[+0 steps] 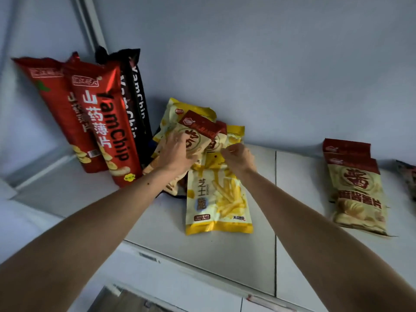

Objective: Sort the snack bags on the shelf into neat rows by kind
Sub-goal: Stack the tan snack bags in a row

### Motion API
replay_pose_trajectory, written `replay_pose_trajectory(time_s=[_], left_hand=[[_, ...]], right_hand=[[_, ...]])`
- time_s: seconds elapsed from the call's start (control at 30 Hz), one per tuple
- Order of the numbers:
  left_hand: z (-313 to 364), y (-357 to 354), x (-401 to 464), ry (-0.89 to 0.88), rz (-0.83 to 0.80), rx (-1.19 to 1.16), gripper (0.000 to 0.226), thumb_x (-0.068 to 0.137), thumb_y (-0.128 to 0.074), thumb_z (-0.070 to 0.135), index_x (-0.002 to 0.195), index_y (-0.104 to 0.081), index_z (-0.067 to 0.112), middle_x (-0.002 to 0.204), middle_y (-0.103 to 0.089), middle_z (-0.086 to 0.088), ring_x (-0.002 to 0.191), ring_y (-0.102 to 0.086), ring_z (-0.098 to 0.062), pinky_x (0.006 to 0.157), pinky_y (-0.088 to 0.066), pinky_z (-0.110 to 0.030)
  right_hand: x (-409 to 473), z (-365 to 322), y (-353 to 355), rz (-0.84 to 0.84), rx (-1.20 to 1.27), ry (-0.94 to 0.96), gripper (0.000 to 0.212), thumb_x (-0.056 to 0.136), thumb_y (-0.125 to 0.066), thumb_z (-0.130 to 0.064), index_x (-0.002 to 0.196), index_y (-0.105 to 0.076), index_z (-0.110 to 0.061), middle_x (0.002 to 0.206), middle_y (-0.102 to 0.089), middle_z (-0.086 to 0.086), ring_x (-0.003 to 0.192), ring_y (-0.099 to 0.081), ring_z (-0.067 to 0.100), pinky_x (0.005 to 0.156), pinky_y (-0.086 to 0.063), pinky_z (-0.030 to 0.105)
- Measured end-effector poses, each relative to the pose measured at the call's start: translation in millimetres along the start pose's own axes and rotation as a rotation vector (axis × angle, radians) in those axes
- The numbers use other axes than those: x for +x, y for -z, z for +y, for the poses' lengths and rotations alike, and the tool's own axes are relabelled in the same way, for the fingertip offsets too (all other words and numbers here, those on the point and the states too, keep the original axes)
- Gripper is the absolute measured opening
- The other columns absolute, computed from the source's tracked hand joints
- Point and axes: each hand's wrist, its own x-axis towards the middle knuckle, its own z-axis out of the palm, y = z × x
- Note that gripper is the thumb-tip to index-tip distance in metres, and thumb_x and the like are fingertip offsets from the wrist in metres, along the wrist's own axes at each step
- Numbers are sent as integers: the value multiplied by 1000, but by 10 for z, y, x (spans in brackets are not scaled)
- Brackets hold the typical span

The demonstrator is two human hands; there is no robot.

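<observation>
A pile of snack bags lies mid-shelf. My left hand [176, 152] grips a cream bag with a maroon top [200, 129], lifted off the pile. My right hand [238, 157] pinches the top of a yellow fries bag [219, 199] lying flat toward me. More yellow bags [177, 113] sit behind, partly hidden. Two tall red YamChip bags [105, 122] and black YamChip bags [137, 97] lean on the wall at left. Two cream-and-maroon chip bags [358, 190] lie stacked at right.
The shelf top [225, 255] is white with a seam running front to back. A wall stands close behind. Another dark bag [408, 176] peeks in at the far right edge. A white frame rises in the left corner.
</observation>
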Motion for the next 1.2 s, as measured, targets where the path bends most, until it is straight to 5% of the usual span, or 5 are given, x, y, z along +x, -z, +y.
replay_pose_trajectory(time_s=[0.23,0.6,0.83,1.1,1.2], left_hand=[[-392,147,200,262,-339,-131,124,70,-75,59,154,5,16,159,-11,-14,146,-11,-38,117,-20,-49],[-412,51,415,231,-269,-129,113,56,-86,52,141,-27,6,142,-37,-17,132,-41,-35,106,-41,-47],[-378,54,440,197,-250,-151,87,59,-86,48,124,-43,8,125,-56,-8,117,-55,-28,95,-48,-43],[-273,178,444,202,-186,-265,90,57,-84,52,127,-42,14,125,-58,-4,118,-56,-27,95,-49,-42],[-161,240,465,187,-132,-349,91,56,-85,50,129,-42,16,128,-59,-4,119,-55,-27,99,-47,-44]], right_hand=[[193,-244,-498,72,-35,-59,26,89,-45,-16,105,-66,-11,102,-67,10,93,-61,29,66,-47,29],[827,-117,-438,65,-276,-224,55,97,-42,-48,136,-45,-9,138,-51,11,130,-44,29,106,-28,41],[1011,-122,-350,18,-166,-273,44,90,-62,-25,127,-51,-3,115,-58,13,105,-58,27,74,-46,32],[1043,-353,127,118,-179,-38,11,86,-52,-10,80,-61,-9,89,-63,11,86,-59,26,70,-48,34],[987,-410,388,281,13,8,10,92,-50,-15,98,-57,-12,94,-58,5,87,-56,22,72,-48,35]])
